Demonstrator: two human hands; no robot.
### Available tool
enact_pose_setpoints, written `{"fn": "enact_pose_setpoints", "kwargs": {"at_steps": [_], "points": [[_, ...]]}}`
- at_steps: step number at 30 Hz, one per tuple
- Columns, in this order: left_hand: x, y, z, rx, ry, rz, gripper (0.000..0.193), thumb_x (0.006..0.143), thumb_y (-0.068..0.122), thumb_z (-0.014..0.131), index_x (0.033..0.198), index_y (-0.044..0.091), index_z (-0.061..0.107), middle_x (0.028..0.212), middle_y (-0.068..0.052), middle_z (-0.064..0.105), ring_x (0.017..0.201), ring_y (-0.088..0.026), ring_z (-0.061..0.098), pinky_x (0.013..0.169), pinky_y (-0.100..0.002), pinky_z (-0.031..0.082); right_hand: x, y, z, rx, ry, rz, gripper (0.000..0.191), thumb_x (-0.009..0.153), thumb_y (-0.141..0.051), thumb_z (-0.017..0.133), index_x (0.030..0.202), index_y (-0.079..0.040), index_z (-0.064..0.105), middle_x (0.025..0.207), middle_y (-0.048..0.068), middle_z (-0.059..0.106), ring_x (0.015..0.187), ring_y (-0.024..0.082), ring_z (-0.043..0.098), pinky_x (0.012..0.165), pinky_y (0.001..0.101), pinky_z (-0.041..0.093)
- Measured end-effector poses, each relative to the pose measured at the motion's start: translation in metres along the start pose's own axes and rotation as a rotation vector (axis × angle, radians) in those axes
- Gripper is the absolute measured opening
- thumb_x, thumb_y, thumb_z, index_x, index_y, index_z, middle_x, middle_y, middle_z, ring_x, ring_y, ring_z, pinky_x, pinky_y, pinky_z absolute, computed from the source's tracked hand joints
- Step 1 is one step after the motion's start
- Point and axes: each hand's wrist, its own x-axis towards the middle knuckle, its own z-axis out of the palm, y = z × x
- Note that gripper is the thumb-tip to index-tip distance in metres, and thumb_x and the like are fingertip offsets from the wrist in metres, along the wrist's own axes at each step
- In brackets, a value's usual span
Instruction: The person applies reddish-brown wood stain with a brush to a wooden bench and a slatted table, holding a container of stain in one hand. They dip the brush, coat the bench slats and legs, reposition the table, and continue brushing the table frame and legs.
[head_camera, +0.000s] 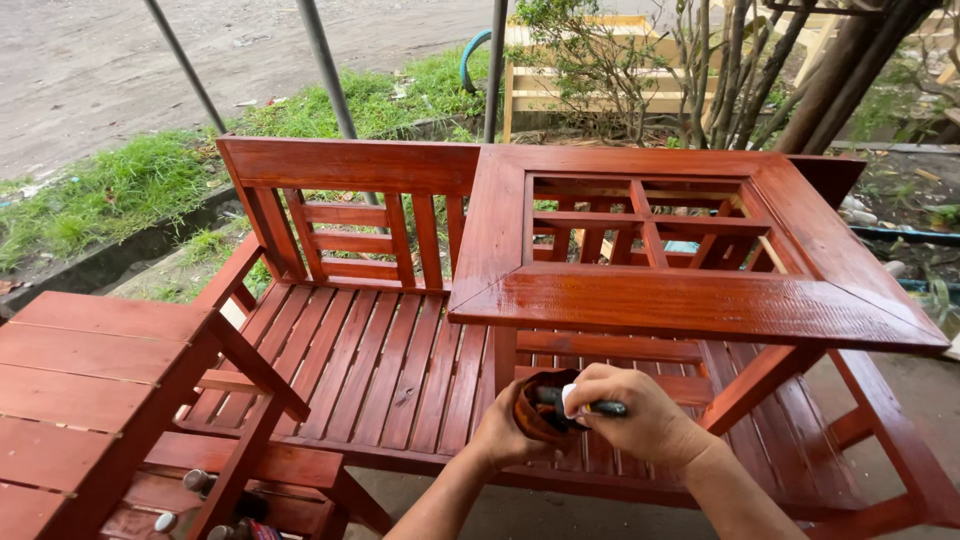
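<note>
Here, left hand (505, 432): cups the small stain-smeared pot (540, 408) steady, near the bench (380, 370).
Right hand (640, 420): pinches the brush handle (590, 407), dipping.
Table (690, 300): upturned on the bench, glossy.

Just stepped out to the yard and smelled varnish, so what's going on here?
A person stands at a red-stained slatted wooden bench with a matching table frame resting upside-up on its seat. The left hand cups a small stain-coated container, while the right hand holds a dark-handled brush dipped into it. The table's top looks glossy and wet. Another stained piece sits at the left, outdoors beside grass.
</note>
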Motion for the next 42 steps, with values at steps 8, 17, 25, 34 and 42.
{"fn": "enact_pose_setpoints", "kwargs": {"at_steps": [8,17,25,34,42], "points": [[0.058,-0.086,0.001,-0.029,0.117,0.06,0.108,0.046,0.012,0.101,0.141,0.006,0.049,0.13,-0.008,0.068,0.119,-0.02,0.066,0.104,-0.038,0.056,-0.002,0.074,-0.002,-0.168,-0.035,-0.3,0.022,0.08,0.006,0.07,0.095,-0.009,0.075,0.108,0.012,0.074,0.097,0.03,0.074,0.078,0.0356,0.059],[0.084,-0.117,0.005,-0.139,-0.011,0.061,0.108,0.053,0.007,0.099,0.148,0.005,0.047,0.131,-0.007,0.068,0.12,-0.02,0.066,0.104,-0.039,0.057,-0.002,0.155,0.003,-0.143,-0.049,-0.346,0.025,0.076,0.006,0.07,0.097,-0.007,0.076,0.114,0.018,0.072,0.104,0.036,0.073,0.083,0.0372,0.058],[0.096,-0.134,0.004,-0.148,-0.081,0.103,0.108,0.057,0.005,0.098,0.151,0.003,0.044,0.131,-0.009,0.067,0.12,-0.02,0.066,0.102,-0.036,0.057,-0.001,0.201,0.016,-0.2,-0.122,-0.364,0.027,0.073,0.005,0.075,0.097,-0.007,0.075,0.118,0.014,0.069,0.107,0.035,0.07,0.081,0.0385,0.056],[0.109,-0.189,-0.005,-0.11,-0.102,0.097,0.106,0.058,0.005,0.095,0.151,0.002,0.044,0.131,-0.009,0.068,0.119,-0.017,0.068,0.1,-0.032,0.059,-0.014,0.291,0.052,-0.417,-0.12,-0.273,0.023,0.082,-0.01,0.079,0.104,-0.017,0.077,0.118,0.002,0.073,0.104,0.02,0.074,0.078,0.0321,0.059],[0.09,-0.28,-0.027,0.008,-0.104,0.158,0.101,0.057,0.01,0.094,0.147,0.002,0.049,0.115,-0.008,0.074,0.105,-0.017,0.072,0.089,-0.033,0.06,-0.052,0.357,0.123,-0.477,-0.017,-0.356,0.036,0.081,-0.012,0.078,0.114,-0.024,0.082,0.127,0.0,0.071,0.109,0.017,0.07,0.084,0.0296,0.056]]}}
